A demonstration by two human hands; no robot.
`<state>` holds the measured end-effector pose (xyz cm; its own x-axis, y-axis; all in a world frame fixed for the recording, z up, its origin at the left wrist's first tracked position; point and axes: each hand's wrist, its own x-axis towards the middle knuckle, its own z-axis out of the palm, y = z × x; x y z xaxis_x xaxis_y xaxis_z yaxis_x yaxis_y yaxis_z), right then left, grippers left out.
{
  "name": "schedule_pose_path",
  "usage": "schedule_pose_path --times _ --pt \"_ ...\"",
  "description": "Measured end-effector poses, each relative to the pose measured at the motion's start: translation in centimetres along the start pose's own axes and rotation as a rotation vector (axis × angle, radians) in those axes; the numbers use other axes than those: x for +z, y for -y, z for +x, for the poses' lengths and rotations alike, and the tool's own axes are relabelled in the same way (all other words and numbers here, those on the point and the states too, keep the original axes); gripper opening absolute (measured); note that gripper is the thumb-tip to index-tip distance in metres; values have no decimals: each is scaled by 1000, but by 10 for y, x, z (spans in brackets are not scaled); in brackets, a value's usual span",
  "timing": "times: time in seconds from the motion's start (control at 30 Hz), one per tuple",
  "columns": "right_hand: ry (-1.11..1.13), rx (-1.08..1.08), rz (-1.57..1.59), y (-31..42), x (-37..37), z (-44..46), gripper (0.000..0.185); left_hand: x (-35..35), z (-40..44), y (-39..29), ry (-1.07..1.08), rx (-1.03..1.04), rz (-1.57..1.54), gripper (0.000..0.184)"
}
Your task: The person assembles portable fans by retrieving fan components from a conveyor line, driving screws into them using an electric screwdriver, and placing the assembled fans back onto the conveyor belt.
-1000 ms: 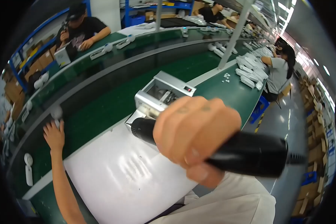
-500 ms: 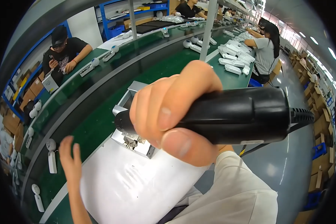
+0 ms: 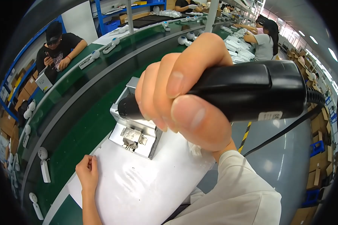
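My right hand is wrapped round a black corded power tool, held up close to the camera, its cord trailing from the right end. The tool's left end overlaps a silver metal machine with a small mechanism at its front. My left hand rests at the left edge of the white work sheet, its fingers curled in; whether anything small is inside them I cannot make out. A clear plastic bag lies partly hidden below my right hand.
White devices with round heads lie along the green conveyor on the left. A co-worker in black sits across it. Another person sits at the back right near piled white parts. A metal post stands ahead.
My left hand has left the device on the conveyor, moved to the white sheet and curled its fingers. My right hand has raised and turned the black tool. The camera view has shifted.
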<state>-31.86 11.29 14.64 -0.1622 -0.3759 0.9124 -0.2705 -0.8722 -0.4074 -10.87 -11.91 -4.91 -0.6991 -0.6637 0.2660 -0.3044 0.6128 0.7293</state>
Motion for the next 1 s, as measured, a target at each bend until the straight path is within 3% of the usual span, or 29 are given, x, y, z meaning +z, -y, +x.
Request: schedule_pose_path --times 0.23,0.33,0.7,1.0 --pt "-41 -28 -9 -9 -2 -3 19 3 -5 1 -80 147 31 3" --pt "-90 -53 58 -12 -1 -3 21 3 -7 4 -137 132 -53 12" --pt "50 61 -116 -9 -1 -9 18 7 -1 1 -210 470 -34 23" --pt "190 -45 -14 -19 0 -2 19 0 -3 14 -112 336 -142 19"
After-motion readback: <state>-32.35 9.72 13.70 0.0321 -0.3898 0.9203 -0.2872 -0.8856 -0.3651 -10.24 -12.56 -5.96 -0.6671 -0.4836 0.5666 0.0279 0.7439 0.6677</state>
